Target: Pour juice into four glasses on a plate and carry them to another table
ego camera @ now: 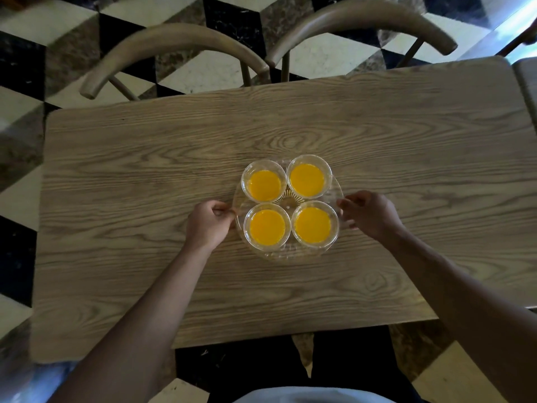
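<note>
Four glasses of orange juice sit in a tight square on the clear glass plate (290,253), which rests flat on the wooden desk (145,170) a little right of its middle: far-left glass (264,180), far-right glass (309,176), near-left glass (267,227), near-right glass (314,223). All four are filled, so I judge the pouring done and the carry either about to begin or just ended on the second desk; I cannot tell which from this view. What matters to me is how the plate lies between my hands. My left hand (207,222) is at the plate's left rim, its fingers (223,211) curled and pinching the edge beside the near-left glass. My right hand (369,213) is at the right rim, directly across, its fingers (347,202) bent round that edge beside the near-right glass; the rim is transparent, so I cannot be sure how firmly that side is held. Both hands are equally close, on one left-to-right line through the near half of the plate, so the far pair of glasses lies beyond that line. Any lift would need both sides rising together, or the plate would tip toward the far edge. Two wooden chairs (180,48) stand at the desk's far side over a checkered floor (26,68).
</note>
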Demonstrator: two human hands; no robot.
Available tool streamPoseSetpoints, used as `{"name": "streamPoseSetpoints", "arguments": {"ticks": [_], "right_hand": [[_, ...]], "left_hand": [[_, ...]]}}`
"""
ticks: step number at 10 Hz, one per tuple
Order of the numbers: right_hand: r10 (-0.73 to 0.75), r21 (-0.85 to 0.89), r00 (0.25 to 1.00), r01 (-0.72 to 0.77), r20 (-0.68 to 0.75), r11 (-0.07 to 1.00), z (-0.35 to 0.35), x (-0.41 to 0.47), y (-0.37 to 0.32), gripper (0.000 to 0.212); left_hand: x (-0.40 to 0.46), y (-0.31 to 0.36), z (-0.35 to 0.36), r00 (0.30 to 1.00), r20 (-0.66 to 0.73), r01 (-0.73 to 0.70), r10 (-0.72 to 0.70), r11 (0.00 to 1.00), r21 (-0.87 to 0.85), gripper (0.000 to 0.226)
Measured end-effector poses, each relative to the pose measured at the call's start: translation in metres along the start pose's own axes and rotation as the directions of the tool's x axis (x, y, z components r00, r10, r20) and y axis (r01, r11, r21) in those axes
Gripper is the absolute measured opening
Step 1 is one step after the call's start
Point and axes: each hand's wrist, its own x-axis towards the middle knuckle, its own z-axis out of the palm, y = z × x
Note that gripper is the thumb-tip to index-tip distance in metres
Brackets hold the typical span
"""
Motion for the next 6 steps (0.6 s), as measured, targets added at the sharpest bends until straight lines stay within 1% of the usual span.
{"name": "streamPoseSetpoints", "arguments": {"ticks": [1, 2, 3, 4, 5, 6], "right_hand": [[-0.042, -0.031, 0.999, 0.042, 0.002, 0.999, 0.001, 0.001, 0.011, 0.056], [-0.048, -0.069, 0.999, 0.047, -0.005, 0.997, 0.000, -0.002, 0.014, 0.063], [-0.054, -0.134, 0.999, 0.054, 0.005, 0.989, -0.001, -0.013, 0.015, 0.048], [-0.058, -0.188, 0.997, 0.066, 0.044, 0.980, 0.000, -0.016, 0.017, 0.048], [-0.084, -0.272, 0.993, 0.105, 0.089, 0.956, -0.002, -0.026, 0.015, 0.052], [-0.113, -0.315, 0.988, 0.142, 0.108, 0.938, -0.004, -0.030, 0.014, 0.060]], "left_hand": [[0.001, -0.002, -0.005, 1.000, -0.004, 0.001, -0.001, 0.999, 0.052, 0.022], [0.001, -0.003, -0.008, 1.000, 0.004, -0.016, 0.016, 0.998, 0.066, 0.031], [-0.001, -0.007, -0.014, 0.997, 0.048, -0.074, 0.068, 0.987, 0.142, 0.045], [-0.003, -0.007, -0.017, 0.993, 0.070, -0.104, 0.091, 0.971, 0.217, 0.041], [-0.019, -0.004, -0.025, 0.990, 0.082, -0.136, 0.116, 0.936, 0.325, 0.029], [-0.028, -0.004, -0.027, 0.988, 0.089, -0.153, 0.129, 0.917, 0.368, 0.023]]}}
